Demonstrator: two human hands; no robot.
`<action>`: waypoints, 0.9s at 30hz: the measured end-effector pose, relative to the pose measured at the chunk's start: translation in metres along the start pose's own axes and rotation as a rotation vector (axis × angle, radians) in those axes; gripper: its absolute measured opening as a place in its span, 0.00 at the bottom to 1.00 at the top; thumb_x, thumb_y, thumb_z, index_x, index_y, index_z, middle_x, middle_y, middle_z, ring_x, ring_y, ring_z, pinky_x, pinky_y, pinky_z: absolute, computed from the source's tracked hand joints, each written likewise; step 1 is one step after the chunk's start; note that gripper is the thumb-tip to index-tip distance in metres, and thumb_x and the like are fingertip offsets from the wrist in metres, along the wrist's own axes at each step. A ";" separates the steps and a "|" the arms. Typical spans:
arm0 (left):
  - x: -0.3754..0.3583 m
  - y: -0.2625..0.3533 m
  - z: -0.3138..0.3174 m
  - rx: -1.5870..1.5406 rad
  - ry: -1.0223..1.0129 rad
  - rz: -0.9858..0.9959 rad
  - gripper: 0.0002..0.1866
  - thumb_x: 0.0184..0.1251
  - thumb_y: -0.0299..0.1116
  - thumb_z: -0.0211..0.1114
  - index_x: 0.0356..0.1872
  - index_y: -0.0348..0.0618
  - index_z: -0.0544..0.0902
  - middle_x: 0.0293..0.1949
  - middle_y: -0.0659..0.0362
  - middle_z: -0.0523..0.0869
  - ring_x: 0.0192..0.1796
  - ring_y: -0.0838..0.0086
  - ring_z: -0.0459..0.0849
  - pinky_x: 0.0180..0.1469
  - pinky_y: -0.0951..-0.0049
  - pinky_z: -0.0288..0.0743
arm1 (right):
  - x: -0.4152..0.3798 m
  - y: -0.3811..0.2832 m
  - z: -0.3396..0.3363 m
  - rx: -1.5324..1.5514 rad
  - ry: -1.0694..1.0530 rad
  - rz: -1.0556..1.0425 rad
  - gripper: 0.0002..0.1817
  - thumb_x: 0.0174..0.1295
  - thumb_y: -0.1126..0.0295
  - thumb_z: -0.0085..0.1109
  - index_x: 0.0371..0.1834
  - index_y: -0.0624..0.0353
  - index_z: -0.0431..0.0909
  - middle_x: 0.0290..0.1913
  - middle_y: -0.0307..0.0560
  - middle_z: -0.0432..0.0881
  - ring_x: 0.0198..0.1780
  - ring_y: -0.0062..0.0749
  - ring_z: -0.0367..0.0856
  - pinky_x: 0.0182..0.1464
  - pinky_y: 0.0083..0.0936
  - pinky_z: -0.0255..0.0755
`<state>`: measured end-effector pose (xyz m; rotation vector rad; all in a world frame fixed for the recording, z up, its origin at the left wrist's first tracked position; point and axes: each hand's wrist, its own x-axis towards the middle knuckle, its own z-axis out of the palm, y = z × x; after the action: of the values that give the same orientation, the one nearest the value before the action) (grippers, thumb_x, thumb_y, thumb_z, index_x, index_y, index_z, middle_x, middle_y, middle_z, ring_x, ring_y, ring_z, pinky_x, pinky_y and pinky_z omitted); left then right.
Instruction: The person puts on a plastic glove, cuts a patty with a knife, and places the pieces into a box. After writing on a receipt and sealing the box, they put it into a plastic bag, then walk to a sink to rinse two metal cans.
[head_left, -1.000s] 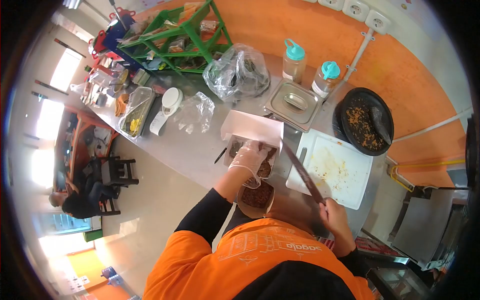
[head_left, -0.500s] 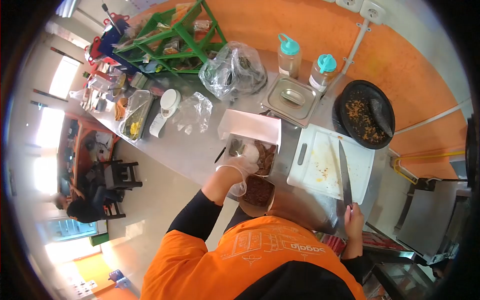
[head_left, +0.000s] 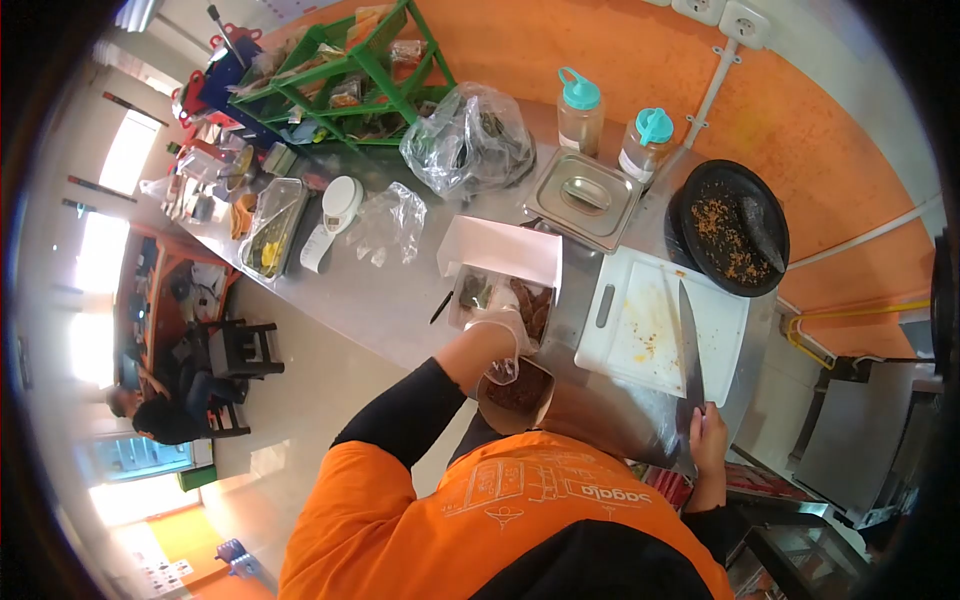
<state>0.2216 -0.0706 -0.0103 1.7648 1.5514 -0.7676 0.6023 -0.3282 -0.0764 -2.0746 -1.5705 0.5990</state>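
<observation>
My left hand (head_left: 494, 338), in a clear plastic glove, reaches into the near side of an open white paper box (head_left: 505, 248). Its fingers are hidden by the glove and the back of the hand. Inside the box lie brown pieces of food (head_left: 535, 308) and a small clear packet (head_left: 474, 292). Right below that hand stands a brown paper container (head_left: 527, 424) of dark red-brown food. My right hand (head_left: 708, 438) is closed round the handle of a large knife (head_left: 690, 345), whose blade lies across a white cutting board (head_left: 622, 350) with orange-brown crumbs.
Behind the board are a stone mortar (head_left: 690, 225) with its pestle, a lidded steel pan (head_left: 560, 205) and two turquoise-topped bottles (head_left: 580, 115). A plastic bag (head_left: 465, 145), kitchen scale (head_left: 342, 200) and green rack (head_left: 375, 80) stand farther left. A person (head_left: 170, 410) sits across the room.
My left hand has moved right and a little farther over the box, now covering more of the white food there. My right hand and the knife stay nearly in place.
</observation>
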 end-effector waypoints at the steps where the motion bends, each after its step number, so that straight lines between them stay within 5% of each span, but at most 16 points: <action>1: 0.002 0.003 -0.002 0.024 -0.029 0.013 0.33 0.59 0.55 0.72 0.57 0.38 0.85 0.55 0.45 0.88 0.59 0.53 0.87 0.59 0.58 0.81 | 0.000 0.002 0.000 -0.007 -0.019 0.017 0.07 0.72 0.72 0.55 0.41 0.65 0.72 0.33 0.66 0.79 0.36 0.69 0.79 0.35 0.50 0.71; 6: 0.042 0.003 0.012 0.105 -0.061 0.027 0.34 0.62 0.48 0.72 0.62 0.31 0.80 0.57 0.41 0.86 0.62 0.54 0.86 0.61 0.55 0.80 | -0.002 0.004 -0.003 0.009 -0.039 0.056 0.09 0.73 0.70 0.54 0.40 0.66 0.72 0.33 0.66 0.79 0.35 0.67 0.80 0.35 0.50 0.71; 21: 0.017 0.014 -0.039 -0.082 0.325 0.127 0.28 0.69 0.52 0.63 0.63 0.45 0.79 0.58 0.41 0.83 0.60 0.46 0.83 0.66 0.55 0.75 | -0.011 0.012 -0.003 0.087 0.001 0.122 0.08 0.73 0.70 0.54 0.39 0.65 0.71 0.26 0.63 0.75 0.28 0.61 0.76 0.30 0.47 0.67; 25: 0.003 0.008 -0.040 -0.204 0.372 -0.048 0.26 0.72 0.48 0.62 0.63 0.42 0.78 0.58 0.42 0.84 0.58 0.46 0.84 0.63 0.54 0.76 | -0.012 0.032 0.001 0.021 -0.036 0.121 0.08 0.73 0.70 0.55 0.45 0.65 0.73 0.29 0.64 0.77 0.30 0.61 0.78 0.33 0.47 0.69; 27: 0.004 -0.023 -0.035 0.241 0.492 0.325 0.20 0.74 0.42 0.62 0.59 0.40 0.79 0.56 0.47 0.86 0.54 0.54 0.86 0.58 0.58 0.79 | -0.014 0.036 0.004 -0.013 -0.006 0.099 0.11 0.73 0.69 0.55 0.53 0.63 0.74 0.34 0.63 0.79 0.33 0.59 0.80 0.36 0.45 0.73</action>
<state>0.1991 -0.0382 0.0060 2.4469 1.4486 -0.3852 0.6235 -0.3502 -0.1005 -2.1718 -1.4856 0.6322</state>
